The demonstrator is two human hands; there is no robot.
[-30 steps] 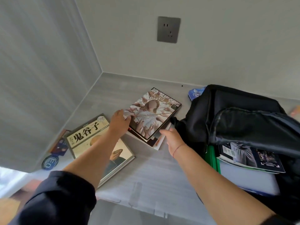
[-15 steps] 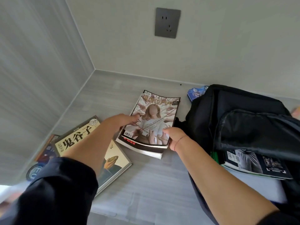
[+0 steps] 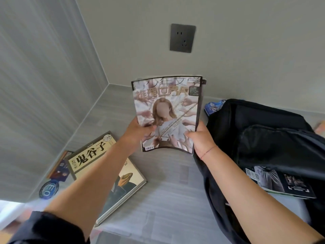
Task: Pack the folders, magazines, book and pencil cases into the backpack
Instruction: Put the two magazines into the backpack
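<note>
Now both hands point(image 3: 139, 132) hold the magazine point(image 3: 167, 113) upright.

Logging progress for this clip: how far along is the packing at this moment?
Partly done. A magazine already sticks out of the open black backpack. In hand: the left hand and right hand hold a stack of magazines upright above the table. Left: the yellow book lies on the table, small items sit beside it, and a blue item sits behind the backpack.
</note>
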